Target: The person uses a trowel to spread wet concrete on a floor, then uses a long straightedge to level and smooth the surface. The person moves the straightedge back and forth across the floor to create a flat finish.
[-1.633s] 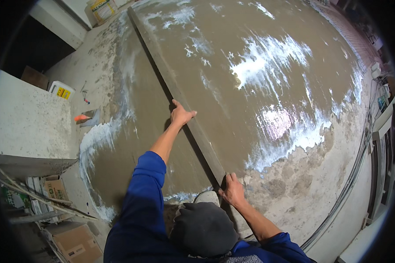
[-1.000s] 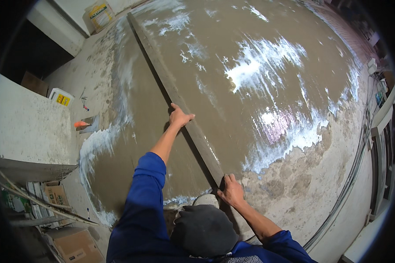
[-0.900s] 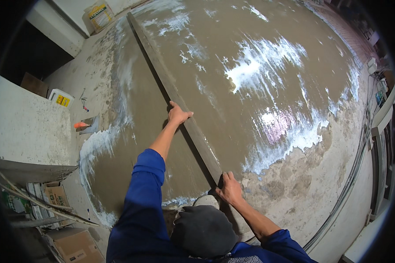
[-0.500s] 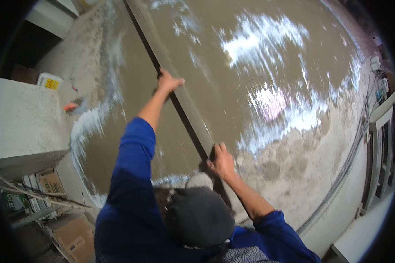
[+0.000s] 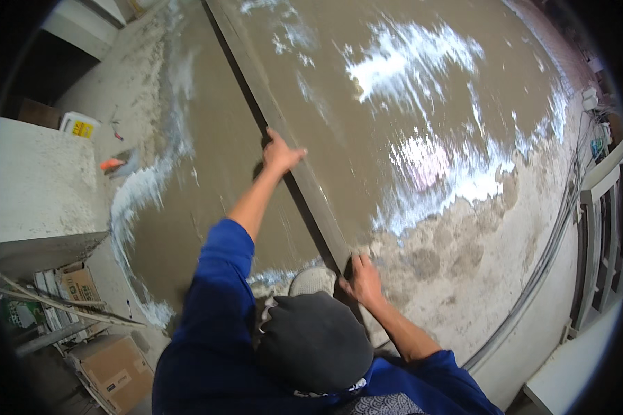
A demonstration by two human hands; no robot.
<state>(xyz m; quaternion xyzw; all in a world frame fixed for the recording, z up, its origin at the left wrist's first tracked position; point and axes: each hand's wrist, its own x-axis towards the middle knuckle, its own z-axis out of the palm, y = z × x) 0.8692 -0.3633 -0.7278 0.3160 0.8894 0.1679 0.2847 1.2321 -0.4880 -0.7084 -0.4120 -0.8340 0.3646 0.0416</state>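
A long grey straightedge bar (image 5: 253, 79) lies diagonally across wet grey-brown screed (image 5: 201, 117) streaked with white liquid. My left hand (image 5: 280, 155) grips it near the middle, thumb spread over the top, fingers at the far edge. My right hand (image 5: 360, 277) holds it at the near end, fingers curled on it. Below them are a pale shoe or pad (image 5: 311, 280) and a dark grey rounded cloth-covered shape (image 5: 315, 342). A trowel with an orange handle (image 5: 111, 164) lies at the screed's left border.
A white jug (image 5: 76, 126) and a pale block (image 5: 38, 180) are left. Cardboard boxes (image 5: 111, 370) and poles (image 5: 62, 304) are lower left. Cables (image 5: 540, 283) run along dry concrete (image 5: 457, 256) on the right, beside a slatted metal structure (image 5: 599, 242).
The view has shifted, raising the floor in the picture. Against the floor, the bar has moved slightly rightward with both hands still on it.
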